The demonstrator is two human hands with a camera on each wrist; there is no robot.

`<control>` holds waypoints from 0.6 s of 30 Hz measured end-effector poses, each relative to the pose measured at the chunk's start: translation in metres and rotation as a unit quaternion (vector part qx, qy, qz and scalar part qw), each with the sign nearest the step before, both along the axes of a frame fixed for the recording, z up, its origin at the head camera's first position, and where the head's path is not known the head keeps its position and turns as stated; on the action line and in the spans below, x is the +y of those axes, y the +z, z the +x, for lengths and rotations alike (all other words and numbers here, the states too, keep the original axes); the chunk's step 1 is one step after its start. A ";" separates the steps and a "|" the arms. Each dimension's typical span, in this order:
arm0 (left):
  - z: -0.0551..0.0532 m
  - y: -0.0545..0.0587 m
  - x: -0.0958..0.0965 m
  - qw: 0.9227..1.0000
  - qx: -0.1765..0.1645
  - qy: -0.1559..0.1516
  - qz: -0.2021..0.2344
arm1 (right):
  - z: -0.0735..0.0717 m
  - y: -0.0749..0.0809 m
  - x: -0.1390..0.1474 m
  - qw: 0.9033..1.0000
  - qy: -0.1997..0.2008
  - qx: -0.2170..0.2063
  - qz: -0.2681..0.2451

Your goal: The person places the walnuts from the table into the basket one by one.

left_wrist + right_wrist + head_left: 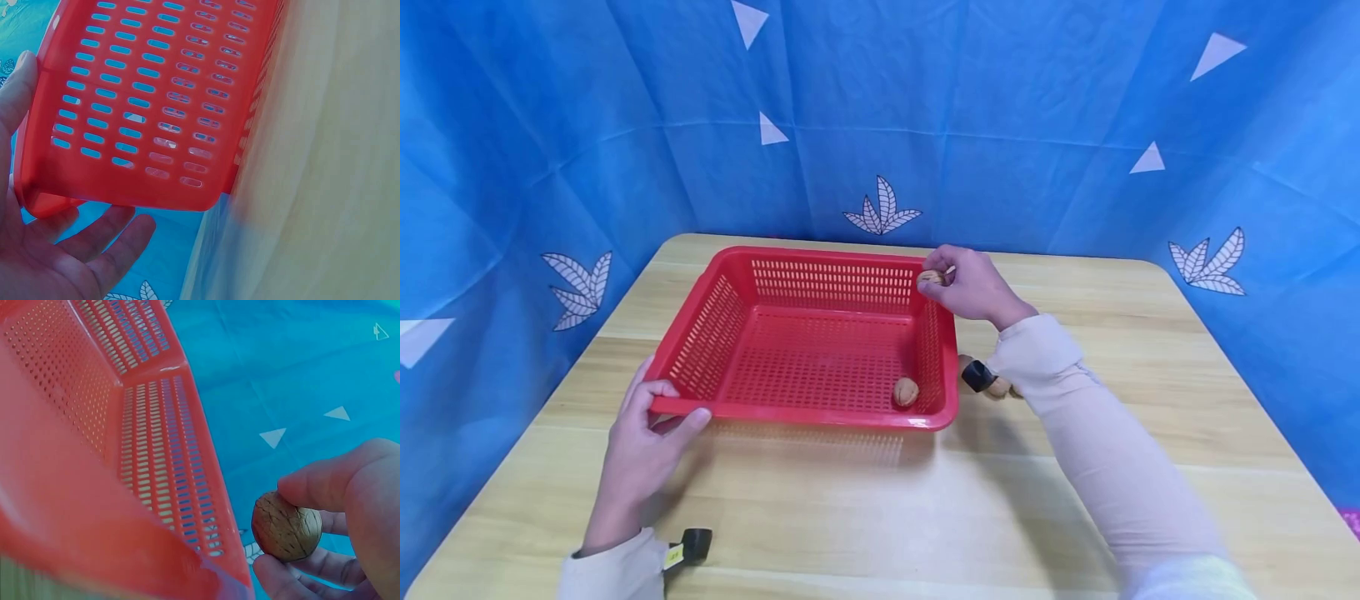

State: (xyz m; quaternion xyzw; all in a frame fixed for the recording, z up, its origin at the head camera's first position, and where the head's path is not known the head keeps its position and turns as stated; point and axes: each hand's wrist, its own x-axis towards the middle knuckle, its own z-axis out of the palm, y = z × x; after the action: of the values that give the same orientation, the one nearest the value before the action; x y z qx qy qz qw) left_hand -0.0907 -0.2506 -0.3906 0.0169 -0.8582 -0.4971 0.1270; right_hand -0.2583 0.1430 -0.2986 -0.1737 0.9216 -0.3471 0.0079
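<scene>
Working from a distance, I am reading the step in hand as getting the held walnut over the right wall of the red basket; from these views I am not telling for certain whether it is hanging above the basket's rim or just outside it. For doing this well, I am favouring a light pinch, a path clearing the basket's far right corner, and a low release toward the basket's floor, since a round shell is likely to roll if dropped from high up. A firm left grip is also mattering, because a knock on the rim could be shifting the basket. My 2 hands are both engaged: the right hand, at the basket's far right corner, is pinching the walnut between thumb and fingertips, the gap only as wide as the shell; the left hand is gripping the basket's near left corner, thumb and fingers around the rim. Another walnut is lying inside the basket near its near right corner, and a few outer walnuts are sitting on the tabletop just right of the basket, partly hidden by the right wrist.
</scene>
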 end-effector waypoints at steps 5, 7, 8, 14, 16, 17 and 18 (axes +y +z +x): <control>-0.001 -0.001 -0.001 1.000 0.007 -0.003 0.001 | -0.001 -0.002 -0.008 1.000 0.003 -0.002 -0.002; -0.001 -0.001 -0.001 1.000 0.008 -0.005 0.004 | -0.001 -0.004 -0.012 1.000 0.006 0.003 -0.004; -0.001 -0.001 -0.002 1.000 0.005 -0.004 0.004 | -0.001 -0.005 -0.014 1.000 0.009 0.005 -0.005; 0.003 -0.003 -0.006 1.000 -0.016 0.011 0.000 | 0.000 -0.012 -0.029 0.999 0.040 0.001 -0.004; 0.002 -0.003 -0.005 1.000 -0.012 0.008 -0.001 | 0.001 -0.011 -0.031 0.999 0.039 -0.001 -0.005; 0.001 -0.004 -0.004 1.000 -0.009 0.006 0.000 | 0.001 -0.010 -0.033 0.999 0.038 -0.002 -0.005; 0.001 -0.003 -0.003 1.000 -0.006 0.005 0.000 | 0.001 -0.010 -0.034 0.999 0.038 -0.004 -0.005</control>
State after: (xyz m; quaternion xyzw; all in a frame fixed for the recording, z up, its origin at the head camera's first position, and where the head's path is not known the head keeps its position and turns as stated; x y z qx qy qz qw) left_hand -0.0898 -0.2539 -0.3941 0.0242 -0.8587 -0.4966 0.1240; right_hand -0.2578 0.1092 -0.3085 -0.2073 0.9124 -0.3521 0.0243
